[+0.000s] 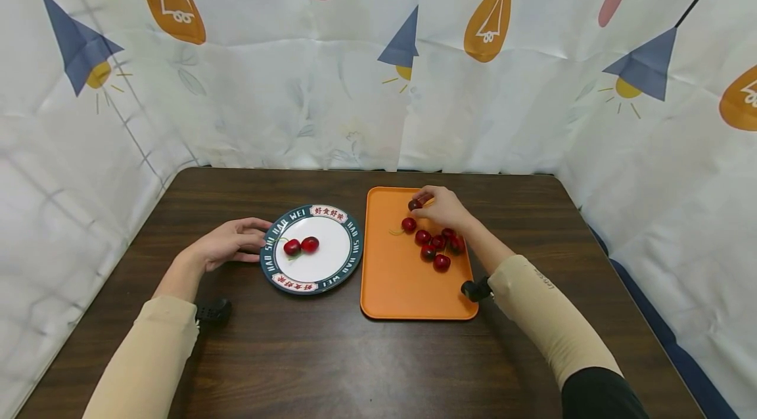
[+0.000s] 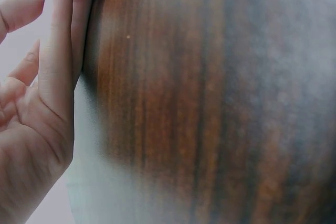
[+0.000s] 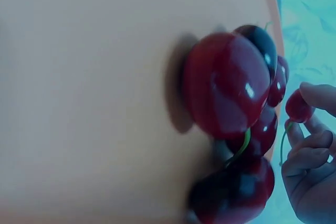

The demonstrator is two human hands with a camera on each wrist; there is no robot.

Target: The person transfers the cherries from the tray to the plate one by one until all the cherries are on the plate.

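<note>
In the head view my right hand (image 1: 442, 207) pinches a dark red cherry (image 1: 414, 205) over the far part of an orange tray (image 1: 387, 287). The right wrist view shows that cherry (image 3: 300, 107) between thumb and fingertips, its green stem hanging down. Several more cherries (image 1: 441, 263) lie on the tray, mostly towards its right side. My left hand (image 1: 233, 242) touches the left rim of a round plate (image 1: 334, 278), white with a dark green patterned border. Two red cherries (image 1: 310, 244) sit side by side on the plate. Fairly straight fingers (image 2: 56, 51) show in the left wrist view.
Plate and tray stand near each other on a dark brown wooden table (image 1: 284, 353), the plate to the left. A white printed curtain (image 1: 331, 97) hangs behind the table and along both sides.
</note>
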